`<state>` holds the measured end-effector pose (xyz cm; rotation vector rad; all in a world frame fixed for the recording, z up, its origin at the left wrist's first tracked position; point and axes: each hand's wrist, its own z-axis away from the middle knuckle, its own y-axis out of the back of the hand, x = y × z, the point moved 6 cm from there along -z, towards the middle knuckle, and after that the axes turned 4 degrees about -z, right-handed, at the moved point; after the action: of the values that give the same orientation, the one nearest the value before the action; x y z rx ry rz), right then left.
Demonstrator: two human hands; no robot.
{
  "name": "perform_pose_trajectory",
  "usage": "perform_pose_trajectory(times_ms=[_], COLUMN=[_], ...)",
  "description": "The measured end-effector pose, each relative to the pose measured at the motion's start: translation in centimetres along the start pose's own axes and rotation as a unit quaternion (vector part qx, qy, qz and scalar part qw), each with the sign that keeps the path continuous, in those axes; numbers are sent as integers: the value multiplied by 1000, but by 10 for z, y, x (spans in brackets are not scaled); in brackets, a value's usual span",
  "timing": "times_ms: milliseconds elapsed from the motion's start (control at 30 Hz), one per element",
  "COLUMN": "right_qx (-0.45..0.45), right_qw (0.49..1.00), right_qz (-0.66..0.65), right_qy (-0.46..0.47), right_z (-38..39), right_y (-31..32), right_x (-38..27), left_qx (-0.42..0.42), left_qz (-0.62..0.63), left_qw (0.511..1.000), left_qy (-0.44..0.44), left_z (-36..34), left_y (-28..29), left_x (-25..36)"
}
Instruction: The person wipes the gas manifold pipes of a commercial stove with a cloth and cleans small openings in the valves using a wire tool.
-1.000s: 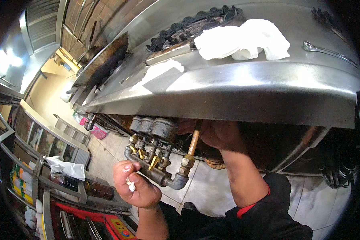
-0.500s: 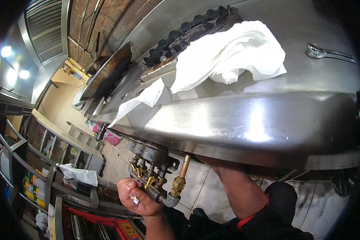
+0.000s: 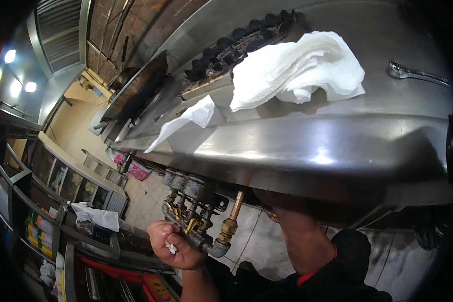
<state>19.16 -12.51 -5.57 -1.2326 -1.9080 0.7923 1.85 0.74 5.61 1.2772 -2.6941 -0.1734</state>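
My left hand (image 3: 178,256) is closed around a small crumpled white wad, apparently paper (image 3: 170,246). It sits just beside a gas manifold with brass valve levers (image 3: 193,224). An elbow fitting and a copper pipe (image 3: 238,204) rise to the right of that hand. My right forearm (image 3: 307,241) reaches up under the steel front edge of the cooking range (image 3: 307,146). Most of my right hand is hidden there, so what it touches cannot be seen. A folded stack of white paper towels (image 3: 302,68) lies on the range top, with a single sheet (image 3: 186,118) to its left.
A chrome wrench (image 3: 420,74) lies at the right of the range top. Behind the towels is a blackened burner (image 3: 236,45), with a sooty pan (image 3: 141,88) farther left. Shelving with packages (image 3: 40,231) and a red machine (image 3: 151,284) stand at lower left.
The view has shifted slightly, moving the towels a little right in the picture. My left hand keeps the white wad beside the valves, and my right arm stays under the range edge.
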Motion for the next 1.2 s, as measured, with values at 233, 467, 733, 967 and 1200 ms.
perform_pose_trajectory(times_ms=[233, 467, 733, 967, 1200], right_qx=[-16, 4, 75, 38, 48], right_qw=[996, 995, 991, 993, 989], right_qz=[77, 60, 93, 77, 109], right_qy=[35, 77, 56, 76, 84], right_z=[9, 9, 11, 18, 15], right_y=[40, 32, -16, -49, -25], right_x=[27, 29, 17, 12, 15], left_qx=[13, 12, 3, 13, 8], left_qz=[-19, -28, -34, -19, -14], left_qw=[1000, 1000, 999, 1000, 1000], left_qy=[-9, -4, 3, 14, 19], left_z=[-2, -5, -6, -4, -5], left_y=[0, -1, 0, 0, 0], left_x=[2, 5, 6, 4, 4])
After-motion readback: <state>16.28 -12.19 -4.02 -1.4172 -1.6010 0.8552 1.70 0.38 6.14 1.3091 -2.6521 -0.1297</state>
